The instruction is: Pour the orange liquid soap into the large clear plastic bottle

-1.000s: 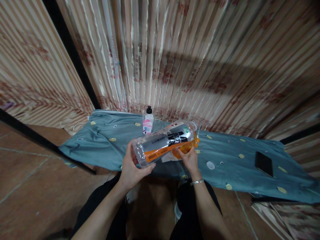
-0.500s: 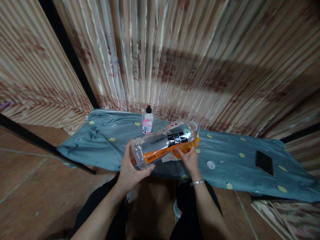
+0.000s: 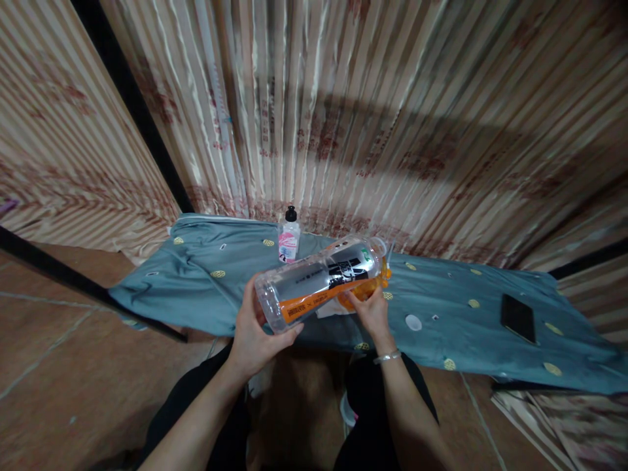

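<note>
A large clear plastic bottle (image 3: 318, 281) with a silver, black and orange label is tilted over the cloth-covered surface, its base to the left and its mouth to the upper right. My left hand (image 3: 258, 330) is wrapped round the bottle's base end. Below the mouth end, my right hand (image 3: 371, 311) grips an orange object (image 3: 360, 294) with small orange knobs at its right side; the large bottle partly hides it. Under the hands lies something white (image 3: 333, 310), mostly covered.
A small bottle (image 3: 289, 239) with a black cap and pink label stands on the blue-green cloth (image 3: 206, 255). To the right lie a white disc (image 3: 413, 322) and a dark phone-like slab (image 3: 518, 318). Striped curtains (image 3: 304, 118) hang behind, with black poles at both sides.
</note>
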A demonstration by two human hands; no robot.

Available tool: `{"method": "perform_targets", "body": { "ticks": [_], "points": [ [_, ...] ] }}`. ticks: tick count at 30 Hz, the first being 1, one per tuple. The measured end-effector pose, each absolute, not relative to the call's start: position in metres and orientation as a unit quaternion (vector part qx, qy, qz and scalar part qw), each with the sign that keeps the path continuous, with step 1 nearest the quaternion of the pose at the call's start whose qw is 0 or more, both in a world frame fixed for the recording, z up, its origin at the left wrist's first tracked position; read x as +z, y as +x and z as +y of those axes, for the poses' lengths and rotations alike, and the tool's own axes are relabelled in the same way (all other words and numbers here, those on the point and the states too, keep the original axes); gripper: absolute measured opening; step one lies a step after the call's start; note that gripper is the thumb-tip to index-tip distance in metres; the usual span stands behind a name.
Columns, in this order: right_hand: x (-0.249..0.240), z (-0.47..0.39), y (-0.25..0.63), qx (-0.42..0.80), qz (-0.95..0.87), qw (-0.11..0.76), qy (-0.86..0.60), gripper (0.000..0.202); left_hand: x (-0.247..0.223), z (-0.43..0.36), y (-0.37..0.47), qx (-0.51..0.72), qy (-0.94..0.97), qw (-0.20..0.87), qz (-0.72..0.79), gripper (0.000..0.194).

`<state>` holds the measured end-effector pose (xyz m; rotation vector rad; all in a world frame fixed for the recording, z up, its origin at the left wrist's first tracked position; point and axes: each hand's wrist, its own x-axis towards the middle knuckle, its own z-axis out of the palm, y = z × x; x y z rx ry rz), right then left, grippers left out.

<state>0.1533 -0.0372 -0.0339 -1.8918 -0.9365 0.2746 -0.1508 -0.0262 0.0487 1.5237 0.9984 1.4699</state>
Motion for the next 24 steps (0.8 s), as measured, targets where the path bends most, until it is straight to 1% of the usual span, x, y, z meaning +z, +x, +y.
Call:
{"method": "perform_targets", "body": {
  "ticks": [4,10,20,24],
  "points": [
    [-0.0345,-0.0366,0.1534,0.109,-0.382,0.484,-0.780,0.087,0.0511,-0.0261,-0.1498,0.581,0.594,0.392,0.396,0.102],
    [-0.0304,-0.0365,0.1517,0.121,-0.379,0.479,-0.782,0.091,0.0508,-0.0258,-0.1511,0.577,0.597,0.393,0.396,0.103],
    [-0.0348,-0.0367,0.1536,0.109,-0.381,0.476,-0.785,0.089,0.0497,-0.0250,-0.1477,0.587,0.591,0.384,0.398,0.104],
    [-0.0363,-0.0369,0.1548,0.107,-0.378,0.473,-0.789,0.094,0.0502,-0.0253,-0.1480,0.588,0.593,0.382,0.396,0.103]
  ]
}}
